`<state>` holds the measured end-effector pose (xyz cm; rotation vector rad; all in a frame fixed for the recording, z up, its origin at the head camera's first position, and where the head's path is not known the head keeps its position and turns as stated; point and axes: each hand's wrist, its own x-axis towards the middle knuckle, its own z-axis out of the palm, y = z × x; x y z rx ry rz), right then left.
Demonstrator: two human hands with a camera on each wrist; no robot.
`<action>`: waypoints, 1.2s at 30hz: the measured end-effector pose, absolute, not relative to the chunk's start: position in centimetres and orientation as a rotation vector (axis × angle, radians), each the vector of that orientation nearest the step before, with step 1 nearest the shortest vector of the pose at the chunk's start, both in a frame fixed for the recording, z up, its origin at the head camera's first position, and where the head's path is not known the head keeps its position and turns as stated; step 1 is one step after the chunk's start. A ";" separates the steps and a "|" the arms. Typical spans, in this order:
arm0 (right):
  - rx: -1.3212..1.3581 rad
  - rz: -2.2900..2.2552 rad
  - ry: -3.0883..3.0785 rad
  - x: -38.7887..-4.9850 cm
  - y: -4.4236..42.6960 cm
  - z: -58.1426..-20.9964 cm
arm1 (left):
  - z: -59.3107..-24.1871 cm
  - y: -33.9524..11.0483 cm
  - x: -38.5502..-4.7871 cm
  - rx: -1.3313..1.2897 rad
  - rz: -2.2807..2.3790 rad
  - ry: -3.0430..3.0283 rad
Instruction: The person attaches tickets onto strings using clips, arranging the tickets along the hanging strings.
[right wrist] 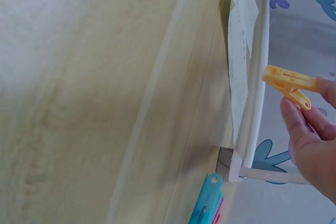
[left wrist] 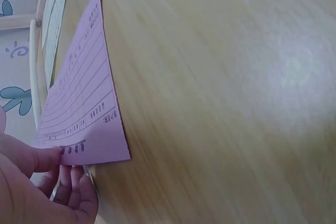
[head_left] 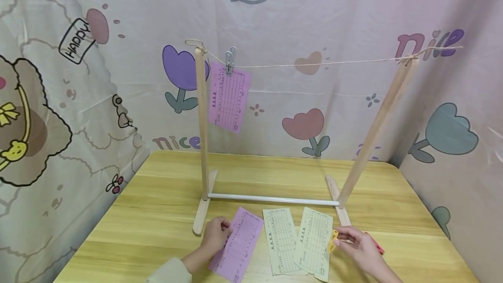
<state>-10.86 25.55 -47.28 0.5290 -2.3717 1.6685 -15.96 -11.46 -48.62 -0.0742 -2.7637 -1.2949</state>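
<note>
My left hand (head_left: 215, 236) pinches the long edge of a pink printed slip (head_left: 239, 246) between thumb and fingers. In the left wrist view the thumb lies on top of the pink paper (left wrist: 86, 93). My right hand (head_left: 363, 248) holds a yellow clothespin (head_left: 333, 241) at its handle end. The right wrist view shows the yellow clothespin (right wrist: 286, 83) raised off the table, nothing in its jaws. Two pale yellow-green slips (head_left: 280, 241) overlap on the table between the hands. Another pink slip (head_left: 229, 97) hangs from the string under a grey clothespin (head_left: 229, 60).
A wooden frame with a left post (head_left: 202, 125), a right post (head_left: 377, 134) and a white crossbar (head_left: 275, 199) stands on the table. String (head_left: 314, 63) runs between the post tops. Beside the right hand lie a red clothespin (head_left: 378, 246) and a blue clothespin (right wrist: 207, 198).
</note>
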 end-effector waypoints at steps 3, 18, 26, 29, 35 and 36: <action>0.465 1.621 -2.426 -10.8 25.3 -46.8 | -48.4 -11.8 -16.1 -0.103 -1.317 -2.731; 0.247 1.422 -2.490 -11.9 23.9 -44.8 | -48.0 -12.3 -16.6 -0.119 -1.571 -2.636; 0.156 1.436 -2.558 -12.3 23.7 -43.5 | -46.8 -11.9 -16.7 -0.090 -1.696 -2.561; 0.201 1.395 -2.536 -12.7 23.5 -43.0 | -46.3 -11.8 -16.8 -0.068 -1.737 -2.537; 0.285 1.358 -2.472 -13.5 23.2 -42.3 | -45.5 -11.6 -17.2 -0.069 -1.747 -2.502; 0.286 1.356 -2.469 -13.6 23.2 -42.1 | -45.3 -11.6 -17.3 -0.065 -1.753 -2.497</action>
